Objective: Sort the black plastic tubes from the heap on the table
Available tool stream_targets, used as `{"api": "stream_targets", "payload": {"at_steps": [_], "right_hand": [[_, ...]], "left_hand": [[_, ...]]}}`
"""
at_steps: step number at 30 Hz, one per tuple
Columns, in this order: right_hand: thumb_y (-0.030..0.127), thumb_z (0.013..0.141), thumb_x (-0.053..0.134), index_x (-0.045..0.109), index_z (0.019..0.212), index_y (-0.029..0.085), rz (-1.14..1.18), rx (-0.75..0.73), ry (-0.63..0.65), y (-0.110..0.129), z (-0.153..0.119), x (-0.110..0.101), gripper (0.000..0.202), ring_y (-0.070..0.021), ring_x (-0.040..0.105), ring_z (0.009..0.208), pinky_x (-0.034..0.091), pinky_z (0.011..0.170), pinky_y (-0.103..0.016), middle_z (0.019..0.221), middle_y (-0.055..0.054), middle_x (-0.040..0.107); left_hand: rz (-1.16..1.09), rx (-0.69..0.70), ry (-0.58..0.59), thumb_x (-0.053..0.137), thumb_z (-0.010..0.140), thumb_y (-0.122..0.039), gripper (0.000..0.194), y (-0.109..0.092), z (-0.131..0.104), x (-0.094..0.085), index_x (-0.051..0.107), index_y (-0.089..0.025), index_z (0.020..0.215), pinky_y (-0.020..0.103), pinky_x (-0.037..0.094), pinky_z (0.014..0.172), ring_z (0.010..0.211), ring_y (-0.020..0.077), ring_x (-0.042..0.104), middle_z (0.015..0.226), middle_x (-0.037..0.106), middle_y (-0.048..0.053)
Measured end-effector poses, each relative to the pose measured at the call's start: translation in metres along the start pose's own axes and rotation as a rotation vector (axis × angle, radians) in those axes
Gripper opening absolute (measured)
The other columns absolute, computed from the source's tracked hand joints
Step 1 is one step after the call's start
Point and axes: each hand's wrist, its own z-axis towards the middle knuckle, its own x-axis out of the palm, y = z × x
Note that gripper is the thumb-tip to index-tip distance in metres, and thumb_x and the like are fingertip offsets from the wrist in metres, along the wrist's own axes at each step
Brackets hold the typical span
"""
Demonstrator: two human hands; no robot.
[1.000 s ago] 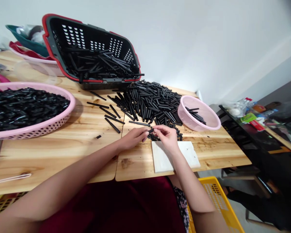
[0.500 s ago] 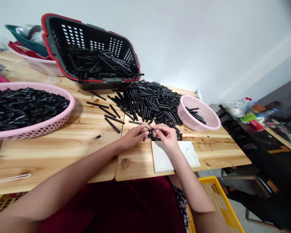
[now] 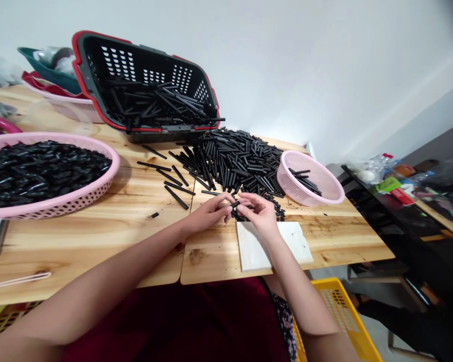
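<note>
Between my two hands is a short black tube (image 3: 235,204), held just above the table. My left hand (image 3: 211,211) is closed with its fingertips on the tube's left end. The fingers of my right hand (image 3: 259,211) pinch its right end. Under and behind the hands lie small black pieces (image 3: 278,211), partly hidden by my fingers. A large pile of black tubes (image 3: 241,158) rises just beyond. Below my right wrist a white board (image 3: 251,249) rests near the table's front edge.
A tilted black basket with a red rim (image 3: 153,129) holds long black tubes. At left stands a pink basket (image 3: 111,173) full of glossy black pieces; at right, a pink bowl (image 3: 287,183) with a few tubes. Yellow crates (image 3: 347,311) are below the table (image 3: 151,256).
The camera view has shifted slightly, so the scene sits a little lower. Both hands still hold the short tube, which has tilted a little between the fingers.
</note>
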Motion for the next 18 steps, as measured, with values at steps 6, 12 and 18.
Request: {"api": "stream_targets", "payload": {"at_steps": [6, 12, 18], "right_hand": [[0.039, 0.070, 0.078, 0.069, 0.095, 0.011, 0.013, 0.072, -0.007, 0.001, 0.000, 0.000, 0.039, -0.0100, 0.061, 0.068, 0.053, 0.063, -0.019, 0.081, -0.007, 0.064], [0.041, 0.071, 0.076, 0.068, 0.094, 0.012, 0.017, 0.077, 0.055, 0.002, 0.002, 0.001, 0.038, -0.0100, 0.059, 0.068, 0.055, 0.063, -0.021, 0.083, -0.006, 0.062], [0.038, 0.081, 0.065, 0.066, 0.107, 0.015, -0.347, 0.062, 0.046, -0.004, 0.008, -0.012, 0.034, -0.0094, 0.055, 0.069, 0.046, 0.059, -0.019, 0.086, -0.005, 0.061]], "left_hand": [[0.047, 0.031, -0.033, 0.048, 0.088, -0.045, 0.040, -0.002, -0.001, 0.002, 0.046, -0.013, 0.113, 0.014, 0.036, 0.069, 0.066, 0.0028, 0.047, 0.072, 0.056, -0.001], [0.100, 0.035, -0.046, 0.046, 0.089, -0.045, 0.041, 0.004, 0.000, -0.001, 0.047, -0.013, 0.115, 0.016, 0.039, 0.072, 0.071, 0.0039, 0.050, 0.074, 0.056, 0.000], [0.134, 0.033, -0.206, 0.046, 0.089, -0.046, 0.041, 0.007, 0.006, -0.021, 0.045, -0.013, 0.113, 0.012, 0.031, 0.057, 0.057, 0.0003, 0.041, 0.070, 0.056, -0.002]]}}
